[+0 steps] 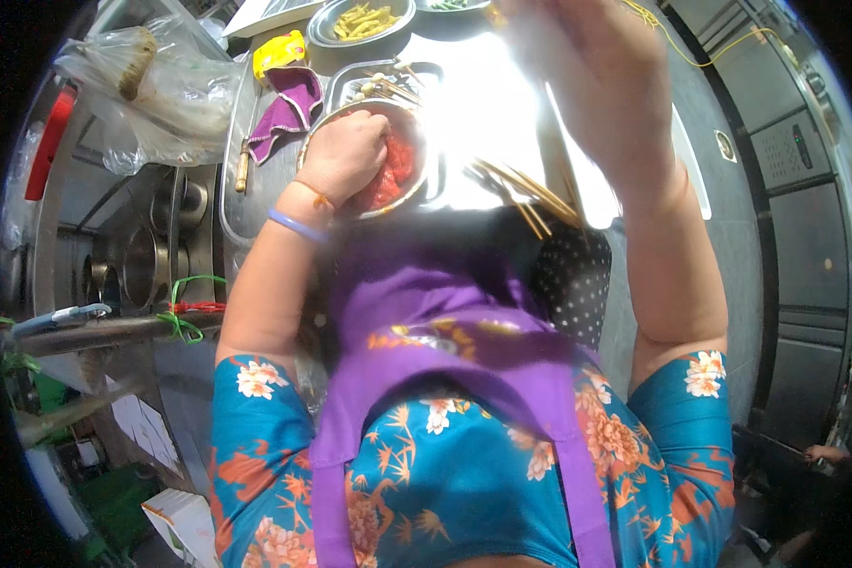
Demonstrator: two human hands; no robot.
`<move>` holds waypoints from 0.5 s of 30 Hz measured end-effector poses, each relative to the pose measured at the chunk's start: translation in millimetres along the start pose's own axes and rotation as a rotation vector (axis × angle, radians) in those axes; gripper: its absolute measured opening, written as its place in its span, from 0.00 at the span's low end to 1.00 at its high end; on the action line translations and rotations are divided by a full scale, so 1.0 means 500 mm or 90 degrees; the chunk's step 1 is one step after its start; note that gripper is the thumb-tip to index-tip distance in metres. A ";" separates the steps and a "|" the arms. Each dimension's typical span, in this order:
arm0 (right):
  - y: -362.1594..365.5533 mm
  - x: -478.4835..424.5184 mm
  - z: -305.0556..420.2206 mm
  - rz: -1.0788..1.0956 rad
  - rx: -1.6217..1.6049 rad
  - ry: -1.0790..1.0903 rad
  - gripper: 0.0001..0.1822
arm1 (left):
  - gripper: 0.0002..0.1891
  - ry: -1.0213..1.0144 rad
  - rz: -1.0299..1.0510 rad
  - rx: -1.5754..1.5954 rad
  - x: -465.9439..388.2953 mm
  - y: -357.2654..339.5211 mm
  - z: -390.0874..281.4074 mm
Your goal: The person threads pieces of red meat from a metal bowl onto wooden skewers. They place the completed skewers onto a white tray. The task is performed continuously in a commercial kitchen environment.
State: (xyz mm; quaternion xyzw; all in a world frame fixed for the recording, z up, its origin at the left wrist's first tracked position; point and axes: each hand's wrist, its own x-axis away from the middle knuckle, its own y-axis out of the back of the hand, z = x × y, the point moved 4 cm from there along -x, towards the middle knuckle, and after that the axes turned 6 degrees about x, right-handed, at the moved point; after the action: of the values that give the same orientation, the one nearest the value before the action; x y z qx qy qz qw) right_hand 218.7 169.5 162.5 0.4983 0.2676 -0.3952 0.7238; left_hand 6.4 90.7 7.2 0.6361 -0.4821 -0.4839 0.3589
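Note:
My left hand (351, 153) reaches into a round bowl (426, 167) of red raw meat (395, 167), its fingers curled and partly hidden; whether they grip a piece cannot be told. My right hand (582, 64) is raised at the upper right, large, blurred and near the camera; its fingertips are not plain. Wooden skewers (525, 188) lie at the front edge of the bright, overexposed worktop, below the right hand. Behind the bowl a metal tray (339, 82) holds sticks with pale pieces (380, 85) on them.
Left of the bowl lie a purple cloth (284, 113), a yellow packet (278, 55) and a wooden-handled tool (242, 170). A bowl of yellow-green peppers (364, 23) stands at the back. Plastic bags (163, 99) hang at left. Another person's hand (826, 453) shows at the far right.

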 end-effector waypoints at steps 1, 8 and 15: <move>0.004 0.026 0.011 0.036 -0.007 0.002 0.06 | 0.06 -0.001 -0.048 0.044 0.006 0.009 0.001; -0.050 0.262 0.016 0.278 -0.282 -0.589 0.07 | 0.09 0.165 -0.214 0.634 0.046 0.037 0.022; -0.068 0.302 0.021 0.256 -0.377 -0.675 0.08 | 0.10 0.170 -0.272 0.793 0.060 0.050 0.001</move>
State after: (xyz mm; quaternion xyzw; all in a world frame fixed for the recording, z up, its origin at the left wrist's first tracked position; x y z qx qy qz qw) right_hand 272.2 107.3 30.8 0.0543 -0.1277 -0.3534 0.9251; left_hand 1.3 54.8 21.9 0.8603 -0.4862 -0.0926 -0.1225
